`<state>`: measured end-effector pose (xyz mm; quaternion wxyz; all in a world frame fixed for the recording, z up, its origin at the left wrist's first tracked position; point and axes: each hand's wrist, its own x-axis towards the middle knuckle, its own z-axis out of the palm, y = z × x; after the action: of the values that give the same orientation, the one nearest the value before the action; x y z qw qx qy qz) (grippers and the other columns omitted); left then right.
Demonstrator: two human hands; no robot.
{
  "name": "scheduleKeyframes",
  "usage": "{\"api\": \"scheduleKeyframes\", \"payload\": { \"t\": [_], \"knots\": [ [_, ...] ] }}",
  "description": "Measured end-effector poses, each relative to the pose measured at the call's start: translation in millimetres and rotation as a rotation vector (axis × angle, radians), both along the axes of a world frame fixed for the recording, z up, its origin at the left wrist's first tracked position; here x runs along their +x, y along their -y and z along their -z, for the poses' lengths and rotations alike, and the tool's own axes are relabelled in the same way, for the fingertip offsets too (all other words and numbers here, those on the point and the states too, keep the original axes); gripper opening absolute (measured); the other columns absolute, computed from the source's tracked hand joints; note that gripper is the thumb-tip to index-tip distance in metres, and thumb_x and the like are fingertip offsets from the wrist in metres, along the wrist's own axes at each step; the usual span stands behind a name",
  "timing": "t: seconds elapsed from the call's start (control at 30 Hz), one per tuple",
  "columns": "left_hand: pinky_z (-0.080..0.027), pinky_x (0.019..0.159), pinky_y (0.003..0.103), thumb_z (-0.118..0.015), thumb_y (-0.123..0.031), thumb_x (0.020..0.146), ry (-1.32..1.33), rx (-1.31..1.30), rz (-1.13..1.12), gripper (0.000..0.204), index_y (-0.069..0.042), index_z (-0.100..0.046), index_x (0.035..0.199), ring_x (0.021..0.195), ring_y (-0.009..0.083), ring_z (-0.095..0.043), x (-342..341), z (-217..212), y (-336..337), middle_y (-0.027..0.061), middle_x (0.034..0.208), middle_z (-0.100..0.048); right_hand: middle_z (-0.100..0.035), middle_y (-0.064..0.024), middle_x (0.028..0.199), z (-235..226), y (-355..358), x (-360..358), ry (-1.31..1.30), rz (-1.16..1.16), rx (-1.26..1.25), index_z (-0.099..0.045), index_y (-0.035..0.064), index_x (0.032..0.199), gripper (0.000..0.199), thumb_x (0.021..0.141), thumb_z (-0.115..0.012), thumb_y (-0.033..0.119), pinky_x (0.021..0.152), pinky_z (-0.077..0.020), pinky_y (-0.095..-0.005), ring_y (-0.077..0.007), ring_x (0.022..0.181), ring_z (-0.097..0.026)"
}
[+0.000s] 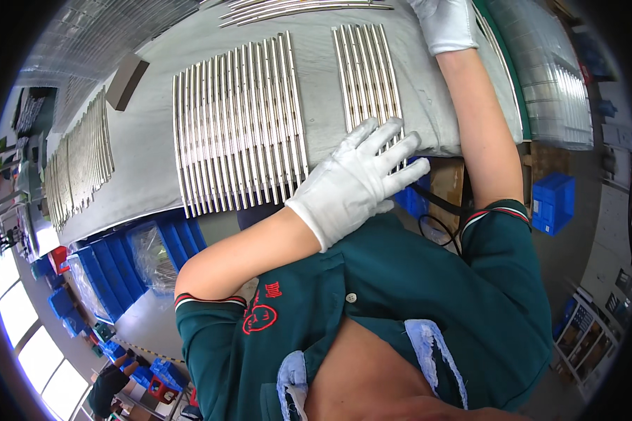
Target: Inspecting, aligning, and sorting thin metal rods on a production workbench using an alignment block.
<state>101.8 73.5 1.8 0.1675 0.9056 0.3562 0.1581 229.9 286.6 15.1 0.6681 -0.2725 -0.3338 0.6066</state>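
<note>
My left hand [354,184], in a white glove, lies palm down with its fingers spread over the near ends of a small row of slim metal rods [366,70]. My right hand [448,27], also white-gloved, reaches to the far edge of the view. Its fingers are cut off there, so what it touches cannot be seen. Left of my left hand, a wider row of similar shiny rods [237,123] lies side by side. Another few rods [302,10] lie crosswise at the far side of the grey cloth-covered table [144,151].
More rods [81,165] lie at the table's left end, near a dark block [127,82]. Clear plastic trays [551,77] are stacked at the right. Blue bins [137,256] stand below the table's near left edge, and a blue crate [553,203] is at the right. Another person [110,386] is far off, lower left.
</note>
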Motion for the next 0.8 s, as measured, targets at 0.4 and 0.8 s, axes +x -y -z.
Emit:
{"api": "scheduleKeyframes", "payload": {
  "t": [0.4, 0.8],
  "knots": [
    [-0.034, 0.111, 0.051, -0.077, -0.027, 0.073, -0.043, -0.048, -0.048, 0.072, -0.016, -0.047, 0.137, 0.132, 0.0378, -0.041, -24.3, -4.2, 10.7, 0.0141, 0.139, -0.045, -0.064, -0.0051, 0.112, 4.2, -4.1, 0.7, 0.016, -0.015, -0.016, -0.054, 0.0092, 0.131, 0.044, 0.090, -0.065, 0.022, 0.084, -0.0505, -0.0351, -0.0194, 0.099, -0.061],
    [-0.033, 0.107, 0.054, -0.077, -0.038, 0.072, 0.007, 0.043, -0.167, 0.076, -0.016, -0.046, 0.138, 0.128, 0.0354, -0.044, -35.5, -10.5, 15.9, 0.0151, 0.137, -0.047, -0.061, -0.0033, 0.116, 2.3, 0.6, 1.1, 0.117, -0.006, -0.033, -0.049, 0.0132, 0.135, 0.049, 0.091, -0.063, 0.030, 0.082, -0.0466, -0.0333, -0.0183, 0.101, -0.059]
  ]
}}
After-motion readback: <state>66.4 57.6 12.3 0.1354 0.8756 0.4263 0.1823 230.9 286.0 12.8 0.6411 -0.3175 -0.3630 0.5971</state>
